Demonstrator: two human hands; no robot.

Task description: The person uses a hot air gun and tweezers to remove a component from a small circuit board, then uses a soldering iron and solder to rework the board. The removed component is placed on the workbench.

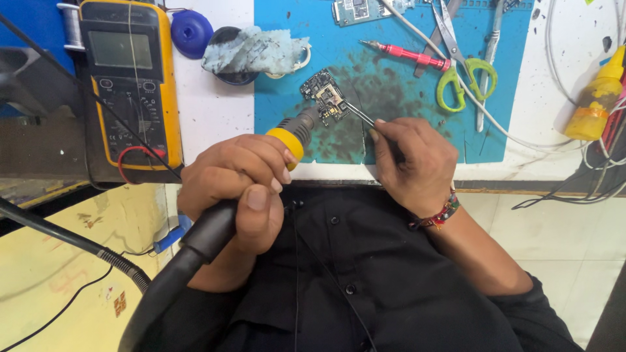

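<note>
**Hot-air handle and tweezers on a small circuit board**

Black shirt front fills the near edge. Left hand [238,186] is wrapped tight round the black hot-air wand with yellow collar and grey nozzle [287,137], nozzle just beside the small dark circuit board [324,96]. Right hand [411,163] pinches thin metal tweezers [358,114], tips touching the board's edge. Board lies on the blue, soot-stained work mat [391,85]. Judged light, stiff, fragile, likely hot: grip by its bare edge only. Yellow multimeter [130,78] sits left.
</note>
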